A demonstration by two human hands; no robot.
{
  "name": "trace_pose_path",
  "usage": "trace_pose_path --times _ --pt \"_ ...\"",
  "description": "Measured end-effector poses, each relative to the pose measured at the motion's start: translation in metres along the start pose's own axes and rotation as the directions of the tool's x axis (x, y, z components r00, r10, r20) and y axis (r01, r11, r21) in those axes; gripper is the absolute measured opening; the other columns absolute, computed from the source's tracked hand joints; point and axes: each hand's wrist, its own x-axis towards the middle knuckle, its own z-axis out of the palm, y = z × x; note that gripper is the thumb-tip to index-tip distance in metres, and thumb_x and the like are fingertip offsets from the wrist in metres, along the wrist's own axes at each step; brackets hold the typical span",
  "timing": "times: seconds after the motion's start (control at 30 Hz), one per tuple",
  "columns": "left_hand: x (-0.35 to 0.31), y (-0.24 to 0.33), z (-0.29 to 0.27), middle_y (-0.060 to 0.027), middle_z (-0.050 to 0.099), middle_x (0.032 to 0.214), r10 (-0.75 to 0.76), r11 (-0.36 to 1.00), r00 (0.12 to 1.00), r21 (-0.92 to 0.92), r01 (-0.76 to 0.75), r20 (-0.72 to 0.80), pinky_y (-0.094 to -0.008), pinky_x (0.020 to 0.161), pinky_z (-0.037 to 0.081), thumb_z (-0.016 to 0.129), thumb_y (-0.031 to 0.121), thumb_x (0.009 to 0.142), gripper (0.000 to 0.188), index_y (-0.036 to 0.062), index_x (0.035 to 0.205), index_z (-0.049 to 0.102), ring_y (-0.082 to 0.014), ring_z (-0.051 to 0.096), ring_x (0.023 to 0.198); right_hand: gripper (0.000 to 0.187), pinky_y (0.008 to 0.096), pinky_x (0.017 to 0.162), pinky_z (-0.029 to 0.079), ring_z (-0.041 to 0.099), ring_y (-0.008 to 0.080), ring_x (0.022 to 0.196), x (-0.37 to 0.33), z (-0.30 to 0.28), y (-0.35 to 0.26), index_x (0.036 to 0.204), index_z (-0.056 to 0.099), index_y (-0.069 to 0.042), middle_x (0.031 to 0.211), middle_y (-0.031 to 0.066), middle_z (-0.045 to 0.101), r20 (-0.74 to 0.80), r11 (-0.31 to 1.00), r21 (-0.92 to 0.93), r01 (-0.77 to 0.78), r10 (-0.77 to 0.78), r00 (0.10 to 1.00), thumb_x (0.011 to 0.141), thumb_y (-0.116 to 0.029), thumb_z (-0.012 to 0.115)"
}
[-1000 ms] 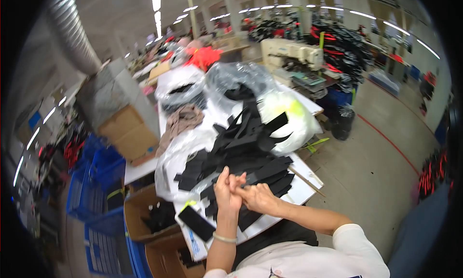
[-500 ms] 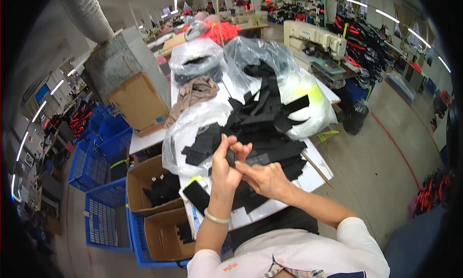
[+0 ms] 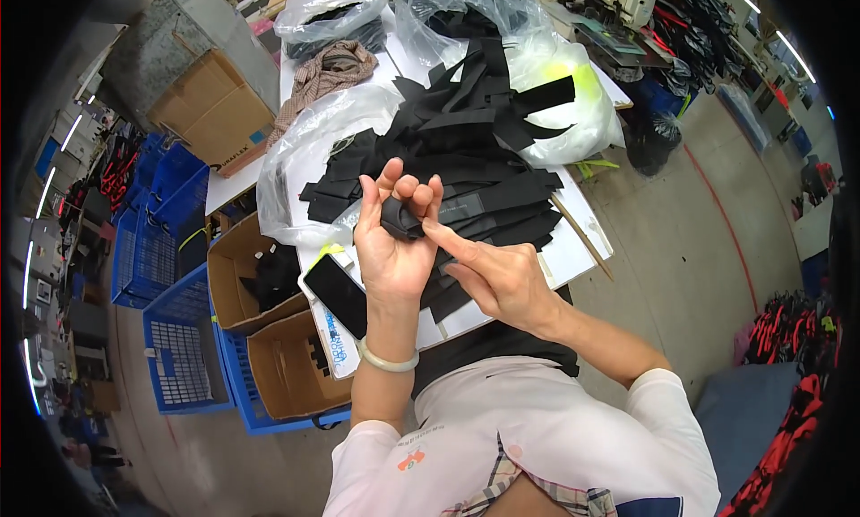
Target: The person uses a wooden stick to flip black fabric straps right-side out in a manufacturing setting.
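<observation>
My left hand (image 3: 394,253) is palm up above the near part of the table, its fingers curled round a small dark black piece (image 3: 400,219), perhaps folded fabric. Its exact kind is hard to make out. From the right, my right hand (image 3: 509,280) reaches in with the index finger stretched to the edge of that piece. The thumb is apart from that finger, and nothing shows between them. Behind both hands spreads a heap of black fabric strips (image 3: 457,127). A dark-screened phone (image 3: 338,293) lies at the table's near left, beside my left wrist.
The white table (image 3: 582,235) carries clear plastic bags (image 3: 273,181), a brown cloth (image 3: 313,82) and a wooden stick (image 3: 587,239) along its right edge. Cardboard boxes (image 3: 282,360) and blue crates (image 3: 184,360) stand at the left. A black bag (image 3: 652,145) sits on the floor at right.
The view has tipped downward, so the table sits higher in it. My left hand has turned palm up, showing the black piece. My right thumb and index finger have spread apart.
</observation>
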Motion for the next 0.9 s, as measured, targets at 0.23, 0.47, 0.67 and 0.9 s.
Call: trace_pose_path --times 0.23,0.47,0.67,0.9 --pt "-0.012 -0.015 0.001 -0.0198 0.063 0.095 0.056 0.954 0.993 0.289 -0.083 0.099 -0.0419 0.097 0.042 0.036 0.032 0.098 0.036 0.0002 0.111 0.049 -0.0346 0.059 0.1 0.015 0.0258 0.045 0.045 0.06 0.0175 0.051 0.019 0.0 0.006 0.091 0.065 0.0 0.067 0.0095 0.064 -0.204 0.994 0.094 0.058 -0.038 0.978 0.076 -0.001 0.066" --pt "-0.018 -0.024 -0.008 -0.0188 0.065 0.087 0.051 0.948 0.999 0.315 -0.043 -0.018 -0.0445 0.099 0.04 0.036 0.03 0.099 0.037 -0.0018 0.114 0.048 -0.0366 0.057 0.105 0.004 0.0233 0.041 0.035 0.049 0.0092 0.043 0.023 0.012 0.012 0.077 0.06 0.0 0.054 0.0034 0.055 -0.169 0.853 0.471 -0.222 0.335 0.927 0.078 -0.004 0.061" --pt "-0.012 -0.023 -0.02 -0.0091 0.06 0.064 0.209 0.972 0.977 0.102 -0.213 0.052 -0.0413 0.104 0.037 0.041 0.028 0.098 0.035 -0.0015 0.112 0.052 -0.0273 0.062 0.098 0.005 0.0176 0.04 0.027 0.038 0.0014 0.044 0.014 0.025 0.008 0.084 0.057 0.001 0.057 -0.0021 0.048 0.469 -0.42 0.871 -0.256 0.551 0.69 0.084 -0.003 0.059" --pt "-0.011 -0.012 -0.024 -0.0006 0.04 0.055 0.121 0.992 0.965 0.001 -0.124 -0.233 -0.0357 0.096 0.042 0.055 0.027 0.092 0.025 0.0018 0.096 0.056 -0.0137 0.048 0.061 0.03 0.0174 0.046 0.039 0.052 0.0036 0.053 -0.003 0.025 0.003 0.108 0.066 -0.005 0.071 0.0018 0.064 -0.132 0.825 0.48 -0.298 0.404 0.905 0.078 0.001 0.066"
